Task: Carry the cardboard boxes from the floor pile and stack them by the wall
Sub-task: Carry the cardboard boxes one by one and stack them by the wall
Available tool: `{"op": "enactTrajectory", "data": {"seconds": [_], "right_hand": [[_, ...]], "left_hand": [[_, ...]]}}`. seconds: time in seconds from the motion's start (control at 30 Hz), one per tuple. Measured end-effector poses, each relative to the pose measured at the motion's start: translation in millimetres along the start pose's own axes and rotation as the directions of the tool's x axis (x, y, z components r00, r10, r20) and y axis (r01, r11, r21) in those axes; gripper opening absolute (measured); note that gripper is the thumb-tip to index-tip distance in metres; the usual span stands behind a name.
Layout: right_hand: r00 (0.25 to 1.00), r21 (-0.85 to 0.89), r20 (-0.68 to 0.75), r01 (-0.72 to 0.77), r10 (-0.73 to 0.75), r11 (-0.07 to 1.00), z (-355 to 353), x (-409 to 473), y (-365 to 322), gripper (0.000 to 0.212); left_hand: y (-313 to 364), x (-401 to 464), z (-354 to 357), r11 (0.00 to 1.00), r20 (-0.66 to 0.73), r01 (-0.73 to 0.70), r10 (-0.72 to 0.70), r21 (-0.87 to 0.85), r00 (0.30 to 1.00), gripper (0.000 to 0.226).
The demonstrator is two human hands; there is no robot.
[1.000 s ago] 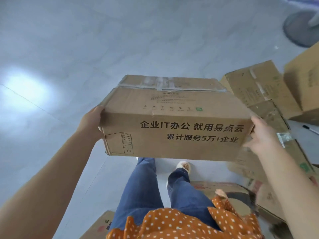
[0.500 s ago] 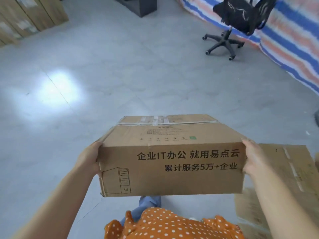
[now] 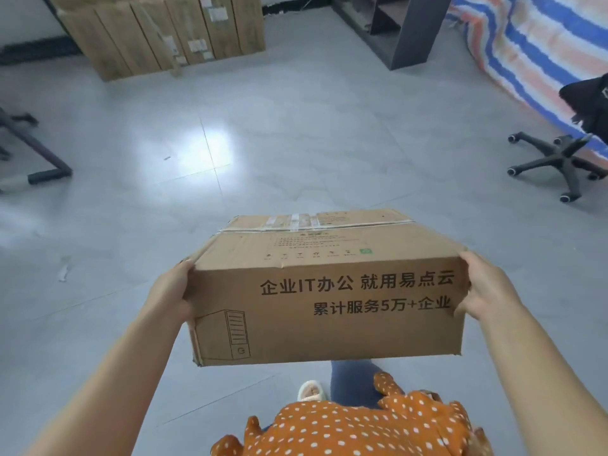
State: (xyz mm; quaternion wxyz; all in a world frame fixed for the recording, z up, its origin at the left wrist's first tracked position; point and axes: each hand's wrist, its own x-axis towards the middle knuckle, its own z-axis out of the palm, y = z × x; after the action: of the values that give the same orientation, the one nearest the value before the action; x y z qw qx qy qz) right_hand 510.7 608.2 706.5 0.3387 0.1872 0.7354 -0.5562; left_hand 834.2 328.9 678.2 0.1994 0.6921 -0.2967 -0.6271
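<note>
Head view: one cardboard box [image 3: 329, 291] clasped between two hands, left hand [image 3: 171, 291], right hand [image 3: 483, 287]; fingers hidden.

bright, soft daylight, white glare on floor [image 3: 187, 149], wide-angle bowing

You are getting a single view, from the camera sitting on the person's head (there is no second view to share anything with). It is looking forward and steeply down: the cardboard box [image 3: 329, 287] is filling the near centre, the grey floor [image 3: 296, 153] is stretching ahead, and the stacked boxes [image 3: 164, 31] are lying far off at the top edge.
</note>
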Motion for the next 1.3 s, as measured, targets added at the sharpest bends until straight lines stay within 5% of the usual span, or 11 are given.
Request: {"op": "enactTrajectory", "data": {"seconds": [0.4,0.8,1.3], "right_hand": [[0.992,-0.101,0.125,0.003,0.010,0.995,200,135,-158,0.022],[0.982,-0.301,0.189,0.059,-0.002,0.952,435,213,-297,0.036],[0.992,-0.176,0.114,0.069,-0.050,0.982,732,259,-432,0.031]], "left_hand": [[152,147,76,0.996,-0.115,0.057,-0.064,-0.062,0.991,0.027],[337,297,109,0.987,-0.150,0.059,-0.082,-0.148,0.985,0.015],[633,496,113,0.985,-0.098,0.013,-0.030,-0.170,0.995,0.014]]}}
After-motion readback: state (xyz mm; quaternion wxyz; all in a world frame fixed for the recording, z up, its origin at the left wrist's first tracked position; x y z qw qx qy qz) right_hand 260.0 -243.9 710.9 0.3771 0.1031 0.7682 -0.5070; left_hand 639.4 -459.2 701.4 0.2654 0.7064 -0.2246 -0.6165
